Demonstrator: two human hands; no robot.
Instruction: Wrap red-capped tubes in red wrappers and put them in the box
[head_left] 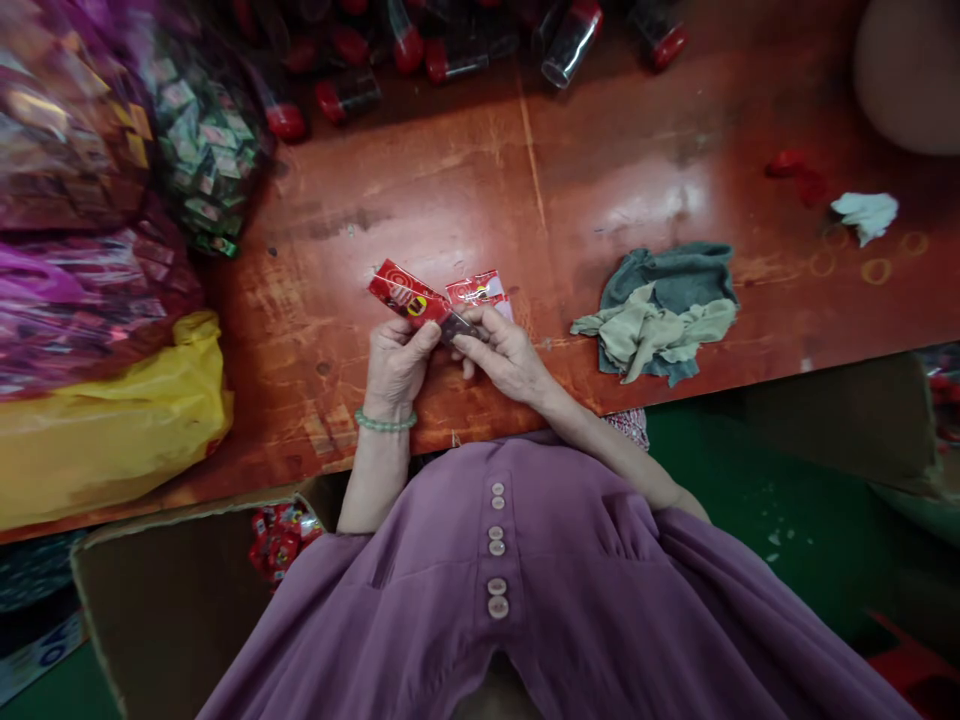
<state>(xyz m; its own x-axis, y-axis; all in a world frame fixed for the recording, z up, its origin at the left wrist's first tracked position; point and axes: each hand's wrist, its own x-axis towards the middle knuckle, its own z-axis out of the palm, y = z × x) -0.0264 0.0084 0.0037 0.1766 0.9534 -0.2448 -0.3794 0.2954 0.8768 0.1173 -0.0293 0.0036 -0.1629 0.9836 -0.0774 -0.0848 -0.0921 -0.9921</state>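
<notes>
A red printed packet (pixel 407 292) is held over the table by my left hand (pixel 403 358), its thumb pressed on the lower edge. A green bead bracelet (pixel 385 421) circles that wrist. My right hand (pixel 504 352) is closed at the packet's right end, pinching a small dark, partly see-through piece (pixel 454 326). Fingers cover much of this piece, so whether it sits inside the packet or against it I cannot tell. Just behind the right fingers, a second red printed packet (pixel 478 288) lies on the table.
Crumpled green cloths (pixel 660 310) lie to the right on the red-brown table (pixel 315 220). Clear tubes with red ends (pixel 574 45) are scattered along the far side. Filled plastic bags (pixel 202 140) and a yellow bag (pixel 127 420) crowd the left. An open cardboard box (pixel 172 600) stands below.
</notes>
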